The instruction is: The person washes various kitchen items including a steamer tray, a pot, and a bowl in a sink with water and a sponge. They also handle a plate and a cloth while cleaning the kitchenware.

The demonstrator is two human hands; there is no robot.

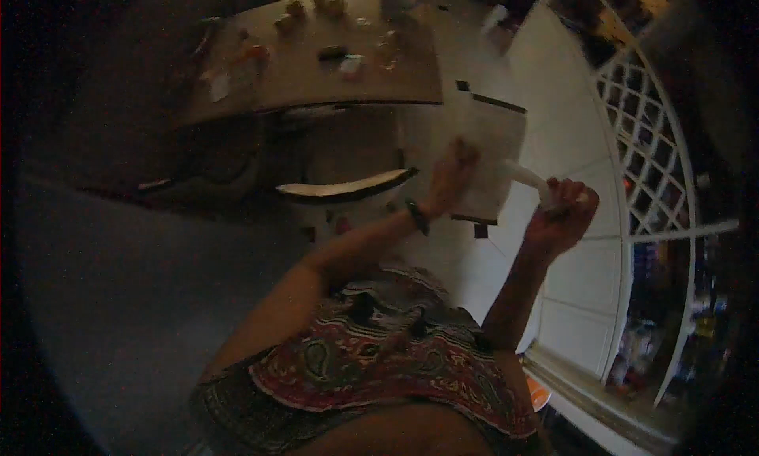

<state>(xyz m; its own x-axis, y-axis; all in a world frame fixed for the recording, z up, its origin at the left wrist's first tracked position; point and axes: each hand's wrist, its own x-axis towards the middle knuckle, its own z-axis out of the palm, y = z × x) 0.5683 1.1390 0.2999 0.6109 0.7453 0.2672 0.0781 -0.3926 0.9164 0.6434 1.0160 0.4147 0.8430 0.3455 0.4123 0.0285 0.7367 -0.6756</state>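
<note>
My right hand [563, 210] is closed around a pale, elongated object [525, 176] whose free end points left; dim light and blur hide what it is. To its left, my left hand [455, 171] reaches forward over a light tan panel [495, 186] with dark strips at two of its edges. Blur hides its fingers, and whether they touch the panel is unclear. A dark band [418, 216] circles the left wrist.
Ahead stands a table [409, 85] with several small blurred items on it. A chair with a curved, pale-topped rail [344, 186] sits before it. White panelled furniture [584, 272] with lattice-fronted doors [643, 130] lines the right side.
</note>
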